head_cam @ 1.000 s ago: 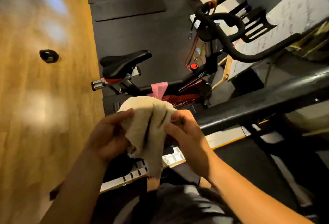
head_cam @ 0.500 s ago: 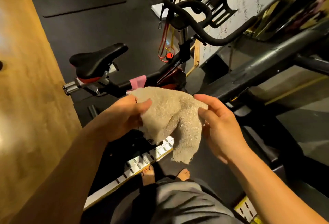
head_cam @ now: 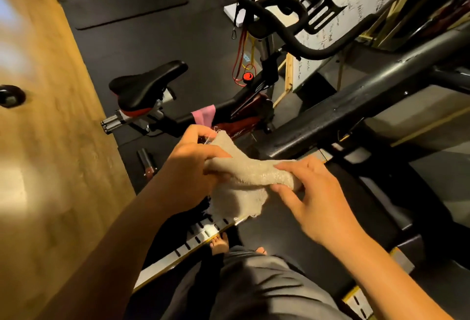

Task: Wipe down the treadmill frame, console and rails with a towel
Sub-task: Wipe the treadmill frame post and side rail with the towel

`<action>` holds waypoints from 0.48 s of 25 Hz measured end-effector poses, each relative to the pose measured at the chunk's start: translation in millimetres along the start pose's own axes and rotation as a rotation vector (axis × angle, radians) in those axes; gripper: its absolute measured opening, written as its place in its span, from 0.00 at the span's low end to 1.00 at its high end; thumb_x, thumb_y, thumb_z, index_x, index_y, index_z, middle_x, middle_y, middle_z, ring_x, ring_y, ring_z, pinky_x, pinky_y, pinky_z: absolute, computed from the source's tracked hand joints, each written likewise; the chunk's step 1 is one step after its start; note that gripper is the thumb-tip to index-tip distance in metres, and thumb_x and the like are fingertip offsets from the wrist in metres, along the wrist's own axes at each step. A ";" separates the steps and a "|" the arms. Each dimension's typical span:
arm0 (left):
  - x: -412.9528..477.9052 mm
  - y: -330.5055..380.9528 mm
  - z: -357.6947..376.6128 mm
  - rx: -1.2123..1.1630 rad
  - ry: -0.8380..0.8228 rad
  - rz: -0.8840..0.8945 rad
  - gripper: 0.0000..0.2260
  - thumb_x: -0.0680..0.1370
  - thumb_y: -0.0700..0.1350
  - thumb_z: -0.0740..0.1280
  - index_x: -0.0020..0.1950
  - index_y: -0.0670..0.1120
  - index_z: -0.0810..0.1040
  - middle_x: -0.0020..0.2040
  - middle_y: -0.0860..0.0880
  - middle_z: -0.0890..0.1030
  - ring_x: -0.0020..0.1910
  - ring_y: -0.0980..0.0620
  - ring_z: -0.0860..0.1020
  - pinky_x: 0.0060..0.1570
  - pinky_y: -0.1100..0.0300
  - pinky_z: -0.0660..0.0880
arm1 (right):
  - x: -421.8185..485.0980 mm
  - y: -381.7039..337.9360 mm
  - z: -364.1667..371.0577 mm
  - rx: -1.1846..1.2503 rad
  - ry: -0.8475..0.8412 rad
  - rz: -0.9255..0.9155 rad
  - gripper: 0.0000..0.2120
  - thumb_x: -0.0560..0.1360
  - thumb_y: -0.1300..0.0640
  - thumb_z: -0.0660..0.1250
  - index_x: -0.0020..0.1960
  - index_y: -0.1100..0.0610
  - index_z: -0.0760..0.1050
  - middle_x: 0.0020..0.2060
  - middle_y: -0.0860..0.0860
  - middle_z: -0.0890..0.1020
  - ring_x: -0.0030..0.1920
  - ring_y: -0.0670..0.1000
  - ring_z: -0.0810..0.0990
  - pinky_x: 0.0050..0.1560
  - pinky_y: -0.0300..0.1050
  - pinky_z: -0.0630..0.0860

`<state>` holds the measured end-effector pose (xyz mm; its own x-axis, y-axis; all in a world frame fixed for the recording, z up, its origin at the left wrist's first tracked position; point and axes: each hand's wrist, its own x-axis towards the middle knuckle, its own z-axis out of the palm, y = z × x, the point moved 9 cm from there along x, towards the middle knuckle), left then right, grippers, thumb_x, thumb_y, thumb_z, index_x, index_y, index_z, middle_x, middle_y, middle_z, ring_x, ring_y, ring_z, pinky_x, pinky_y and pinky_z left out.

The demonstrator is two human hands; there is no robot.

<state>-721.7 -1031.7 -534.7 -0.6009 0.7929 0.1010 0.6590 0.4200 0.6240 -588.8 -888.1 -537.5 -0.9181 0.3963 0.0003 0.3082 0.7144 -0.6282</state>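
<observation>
Beige terry towel (head_cam: 250, 174) sits bunched between our left hand (head_cam: 189, 167) and right hand (head_cam: 315, 199), both pinching it, off the black rail (head_cam: 356, 106) just beyond. We judge wiping not begun here; frame, console, rails remain. Rubber floor (head_cam: 142, 40), spin bike (head_cam: 162, 91) alongside.

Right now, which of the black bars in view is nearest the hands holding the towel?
The treadmill handrail, the thick straight bar running diagonally just beyond the towel. The curved bike handlebars sit farther off, past the saddle.
</observation>
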 end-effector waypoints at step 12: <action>29.0 5.6 17.5 -0.235 0.091 -0.387 0.11 0.71 0.59 0.66 0.37 0.53 0.78 0.34 0.56 0.80 0.33 0.61 0.75 0.34 0.58 0.70 | -26.0 46.7 17.3 0.854 0.060 0.373 0.07 0.80 0.58 0.60 0.53 0.48 0.74 0.44 0.49 0.79 0.44 0.46 0.79 0.41 0.40 0.77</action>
<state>-727.5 -998.6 -541.8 -0.8268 0.5510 -0.1136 0.2638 0.5581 0.7867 -554.8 -875.0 -580.3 -0.7751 0.5610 -0.2909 0.2703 -0.1218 -0.9551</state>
